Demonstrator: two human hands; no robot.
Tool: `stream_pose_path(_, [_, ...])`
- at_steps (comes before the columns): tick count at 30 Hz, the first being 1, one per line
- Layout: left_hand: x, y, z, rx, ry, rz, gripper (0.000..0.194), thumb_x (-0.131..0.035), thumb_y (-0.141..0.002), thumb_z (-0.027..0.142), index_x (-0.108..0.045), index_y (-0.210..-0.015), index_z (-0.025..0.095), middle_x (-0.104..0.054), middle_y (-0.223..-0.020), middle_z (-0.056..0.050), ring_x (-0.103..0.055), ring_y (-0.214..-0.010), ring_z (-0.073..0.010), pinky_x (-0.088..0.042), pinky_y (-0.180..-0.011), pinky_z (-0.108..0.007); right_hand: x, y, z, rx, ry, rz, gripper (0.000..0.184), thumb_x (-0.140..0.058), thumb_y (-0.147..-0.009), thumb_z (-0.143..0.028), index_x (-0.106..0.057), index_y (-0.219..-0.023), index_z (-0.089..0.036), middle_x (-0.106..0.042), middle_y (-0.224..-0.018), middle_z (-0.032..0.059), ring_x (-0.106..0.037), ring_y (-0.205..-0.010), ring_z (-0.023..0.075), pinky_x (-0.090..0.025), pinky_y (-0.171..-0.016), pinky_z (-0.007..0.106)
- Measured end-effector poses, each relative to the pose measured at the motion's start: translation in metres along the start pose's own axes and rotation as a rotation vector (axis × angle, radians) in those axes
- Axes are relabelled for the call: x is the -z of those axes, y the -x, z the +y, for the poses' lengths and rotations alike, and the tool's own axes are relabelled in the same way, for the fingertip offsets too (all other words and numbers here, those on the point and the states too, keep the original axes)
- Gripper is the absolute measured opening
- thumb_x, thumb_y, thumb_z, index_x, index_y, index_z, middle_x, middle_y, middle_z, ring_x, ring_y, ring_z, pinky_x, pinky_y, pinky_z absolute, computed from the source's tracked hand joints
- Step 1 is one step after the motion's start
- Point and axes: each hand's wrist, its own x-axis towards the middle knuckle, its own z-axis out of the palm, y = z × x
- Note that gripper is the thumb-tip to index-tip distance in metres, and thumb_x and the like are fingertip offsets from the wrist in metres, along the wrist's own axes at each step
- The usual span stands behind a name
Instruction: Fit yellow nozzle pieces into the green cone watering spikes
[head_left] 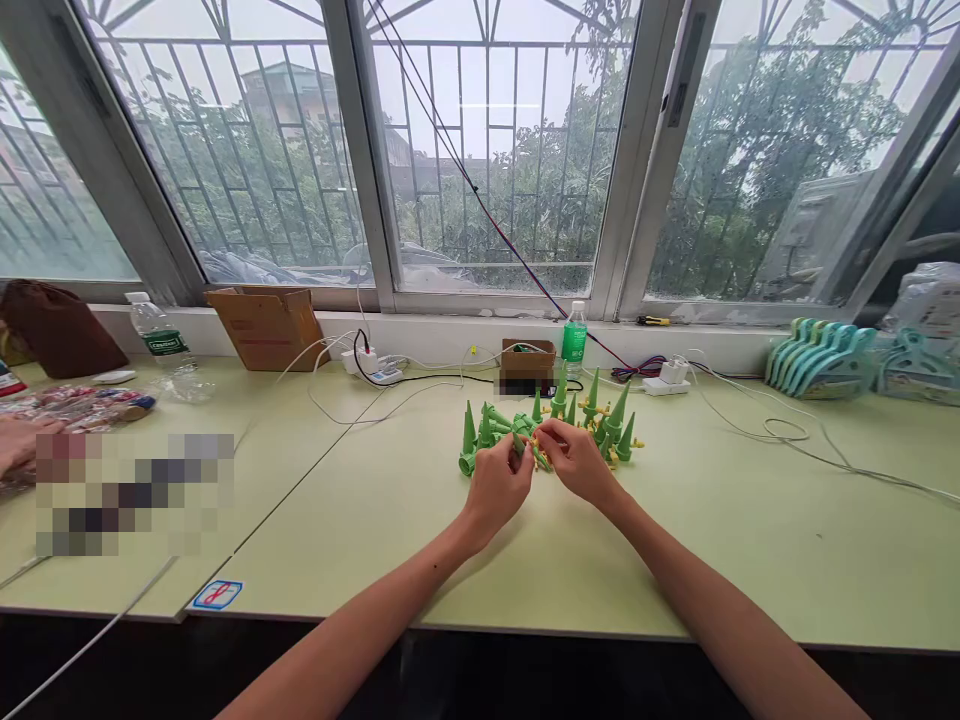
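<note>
My left hand (501,485) is closed around a small green cone-shaped plastic piece (517,444). Close beside it, my right hand (576,462) pinches with thumb and fingertips at a tiny yellowish part, too small to name, against the green piece. Just behind both hands stands a cluster of green plastic cones (618,410), some upright with little yellow pieces (637,443) sticking out of their bases. Other green pieces (469,462) lie on their sides to the left of the cluster. My fingers hide part of the pile.
The pale green table (360,540) has a small cardboard box (529,362), a green-labelled bottle (574,338) and power strips (667,380) along its back. Light-blue hangers (821,358) stand right. A larger box (266,328) and another person's hand (26,445) are left.
</note>
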Motion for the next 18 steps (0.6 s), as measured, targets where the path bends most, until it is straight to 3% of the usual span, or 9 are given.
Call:
stream_pose_path(5, [-0.0003, -0.0003, 0.0, -0.001, 0.013, 0.009, 0.022, -0.051, -0.087, 0.034, -0.064, -0.08, 0.018, -0.05, -0.049, 0.004, -0.042, -0.043, -0.0105, -0.031, -0.046, -0.022, -0.0003, -0.0004, 0.0007, -0.004, -0.027, -0.013, 0.025, -0.046, -0.094, -0.037, -0.058, -0.081, -0.02, -0.058, -0.072, 0.0015, -0.049, -0.06, 0.0142, -0.039, -0.053, 0.024])
stream_pose_path(18, [-0.0012, 0.0034, -0.0011, -0.076, -0.009, -0.093, 0.022, -0.05, -0.089, 0.034, -0.061, -0.079, 0.018, -0.045, -0.048, 0.005, -0.035, -0.043, -0.0096, -0.029, -0.048, -0.023, -0.0006, -0.0032, 0.0076, -0.046, 0.095, 0.023, 0.046, -0.044, -0.093, -0.049, -0.035, -0.059, -0.021, -0.035, -0.052, -0.005, -0.03, -0.049, 0.0108, -0.024, -0.048, 0.025])
